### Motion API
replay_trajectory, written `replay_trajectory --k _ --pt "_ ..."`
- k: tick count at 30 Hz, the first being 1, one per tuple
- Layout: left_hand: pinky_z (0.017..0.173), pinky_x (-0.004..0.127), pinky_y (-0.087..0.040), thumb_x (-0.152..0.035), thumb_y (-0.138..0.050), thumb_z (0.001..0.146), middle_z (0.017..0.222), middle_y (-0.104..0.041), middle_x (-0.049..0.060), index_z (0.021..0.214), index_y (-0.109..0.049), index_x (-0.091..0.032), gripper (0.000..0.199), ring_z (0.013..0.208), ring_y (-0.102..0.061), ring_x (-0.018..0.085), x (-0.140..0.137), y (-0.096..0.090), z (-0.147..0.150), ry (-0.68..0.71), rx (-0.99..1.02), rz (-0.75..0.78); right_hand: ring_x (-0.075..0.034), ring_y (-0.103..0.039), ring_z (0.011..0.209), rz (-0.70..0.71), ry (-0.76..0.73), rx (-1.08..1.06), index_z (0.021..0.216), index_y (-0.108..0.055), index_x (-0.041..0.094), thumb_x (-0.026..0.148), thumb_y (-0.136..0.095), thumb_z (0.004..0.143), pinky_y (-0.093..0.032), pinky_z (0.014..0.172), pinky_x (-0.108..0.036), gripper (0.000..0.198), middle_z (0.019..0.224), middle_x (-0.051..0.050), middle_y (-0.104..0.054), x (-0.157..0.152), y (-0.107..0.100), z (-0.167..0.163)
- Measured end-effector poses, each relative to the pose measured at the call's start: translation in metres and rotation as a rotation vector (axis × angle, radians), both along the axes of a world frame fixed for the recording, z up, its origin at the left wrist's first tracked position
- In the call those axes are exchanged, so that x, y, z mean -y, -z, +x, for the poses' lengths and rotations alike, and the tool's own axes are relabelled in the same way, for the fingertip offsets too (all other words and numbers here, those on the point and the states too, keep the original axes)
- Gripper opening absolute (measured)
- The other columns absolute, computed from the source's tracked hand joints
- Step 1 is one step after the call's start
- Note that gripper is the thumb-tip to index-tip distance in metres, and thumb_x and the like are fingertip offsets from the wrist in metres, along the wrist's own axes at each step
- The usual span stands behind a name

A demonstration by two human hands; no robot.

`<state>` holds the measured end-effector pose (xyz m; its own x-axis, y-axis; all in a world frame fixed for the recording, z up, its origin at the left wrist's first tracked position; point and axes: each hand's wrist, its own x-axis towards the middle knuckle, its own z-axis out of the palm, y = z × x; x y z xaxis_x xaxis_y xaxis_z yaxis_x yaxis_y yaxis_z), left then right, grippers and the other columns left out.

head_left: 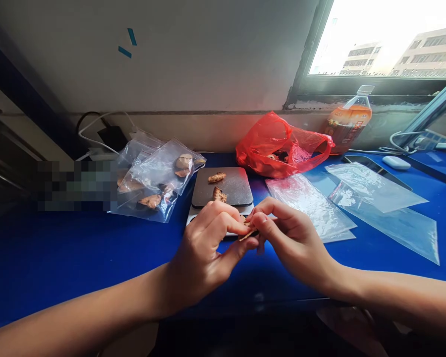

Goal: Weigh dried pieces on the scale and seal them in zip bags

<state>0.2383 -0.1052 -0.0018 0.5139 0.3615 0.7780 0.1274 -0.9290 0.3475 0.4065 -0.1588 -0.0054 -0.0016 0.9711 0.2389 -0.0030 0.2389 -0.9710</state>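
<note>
A thin brown dried piece (248, 235), perhaps bark or herb, is pinched between my left hand (211, 248) and my right hand (292, 238). The fingers of both hands are closed on it and hide much of it. Just beyond them is a small digital scale (238, 186) with a dark square top. Two brown, rough dried pieces lie on that top: one farther back (217, 177), one nearer (219, 194), close to my left knuckles. My hands cover the scale's front edge and whatever display it has.
Clear zip bags with dried pieces (152, 178) lie left of the scale. Behind and right sits a red plastic bag (278, 144) holding dark bits. Flat clear bags (312, 203) spread over the blue table (78, 263). An orange-labelled bottle (349, 124), phone (379, 171) and white earbud case (396, 162) stand farther right.
</note>
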Motion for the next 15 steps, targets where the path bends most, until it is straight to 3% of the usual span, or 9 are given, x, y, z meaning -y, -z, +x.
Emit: replay_trajectory --k 7,15 --pt "0.073 0.027 -0.055 -0.011 -0.071 0.085 0.086 -0.063 0.002 0.086 -0.059 -0.018 0.014 0.082 -0.064 0.015 -0.0024 -0.0023 -0.0003 0.019 0.04 -0.02 -0.011 -0.056 0.063 0.134 0.09 0.162 0.08 -0.064 0.017 0.041 -0.056 0.097 -0.047 0.055 -0.024 0.03 0.078 -0.002 -0.054 -0.0016 0.0013 0.0" --pt "0.062 0.022 -0.053 -0.013 -0.071 0.085 0.083 -0.062 0.001 0.083 -0.059 -0.019 0.013 0.078 -0.063 0.014 -0.0025 -0.0025 0.001 0.027 0.063 -0.057 -0.01 -0.057 0.062 0.202 0.116 0.209 0.08 -0.064 0.017 0.043 -0.052 0.098 -0.048 0.051 -0.022 0.034 0.078 -0.002 -0.054 -0.0033 0.0028 -0.0005"
